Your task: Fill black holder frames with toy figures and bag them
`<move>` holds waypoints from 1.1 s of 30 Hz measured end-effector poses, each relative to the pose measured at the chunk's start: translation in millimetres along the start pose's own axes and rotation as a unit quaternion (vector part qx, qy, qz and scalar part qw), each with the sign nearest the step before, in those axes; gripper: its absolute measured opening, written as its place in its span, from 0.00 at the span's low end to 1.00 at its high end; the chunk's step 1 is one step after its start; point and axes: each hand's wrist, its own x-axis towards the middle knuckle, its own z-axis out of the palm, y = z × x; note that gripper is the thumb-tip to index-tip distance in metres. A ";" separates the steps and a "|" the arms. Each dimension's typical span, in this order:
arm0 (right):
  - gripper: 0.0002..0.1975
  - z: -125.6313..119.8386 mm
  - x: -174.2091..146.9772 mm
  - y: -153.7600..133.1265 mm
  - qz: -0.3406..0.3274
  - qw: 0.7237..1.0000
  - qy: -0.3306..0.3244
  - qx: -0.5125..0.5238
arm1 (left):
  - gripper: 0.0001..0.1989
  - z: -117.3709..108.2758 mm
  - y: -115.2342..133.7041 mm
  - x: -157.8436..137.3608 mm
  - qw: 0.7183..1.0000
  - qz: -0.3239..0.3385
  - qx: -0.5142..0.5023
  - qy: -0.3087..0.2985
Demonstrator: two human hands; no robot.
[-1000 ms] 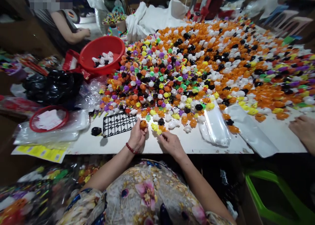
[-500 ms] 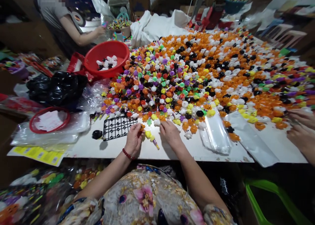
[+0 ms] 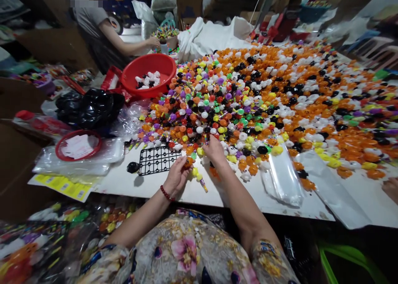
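Observation:
My left hand (image 3: pixel 178 175) is closed around a small orange pumpkin-shaped plastic piece (image 3: pixel 189 162) above the white table. Close to its fingertips lies a yellow topper with a patterned stick (image 3: pixel 203 185). My right hand (image 3: pixel 215 151) reaches to the near edge of the big pile of coloured plastic pieces (image 3: pixel 217 105). Its fingers are drawn together among the pieces, and what they pinch is hidden. A black plastic grid (image 3: pixel 160 159) lies left of my left hand, with a black round piece (image 3: pixel 133 167) at its left end.
A red basin (image 3: pixel 149 74) with white and black pieces stands at the back left. Clear plastic bags (image 3: pixel 284 176) lie on the right, and a small red basket (image 3: pixel 78 147) with paper sits left. A co-worker (image 3: pixel 108 39) is across the table; another hand (image 3: pixel 391 188) shows far right.
My right hand has moved forward from the table to the pile. My left hand stays near the same spot with the orange piece. The view has shifted, and the hands at far right have drawn back.

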 end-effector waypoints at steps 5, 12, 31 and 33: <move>0.13 -9.6 -58.1 4.2 0.038 0.925 -0.007 0.378 | 0.21 2.3 -2.1 -3.4 0.999 0.013 0.025 -0.036; 0.20 -14.4 -109.0 1.9 0.108 0.844 -0.016 0.525 | 0.24 14.8 -15.4 -14.9 0.994 0.012 0.066 -0.085; 0.23 -32.6 -145.5 31.2 0.124 0.878 -0.032 0.461 | 0.22 15.7 -27.4 -26.5 0.848 0.165 0.488 -0.129; 0.25 -41.9 -143.1 52.0 0.141 0.899 0.049 0.411 | 0.16 21.1 -16.7 -9.8 0.788 0.233 0.551 -0.143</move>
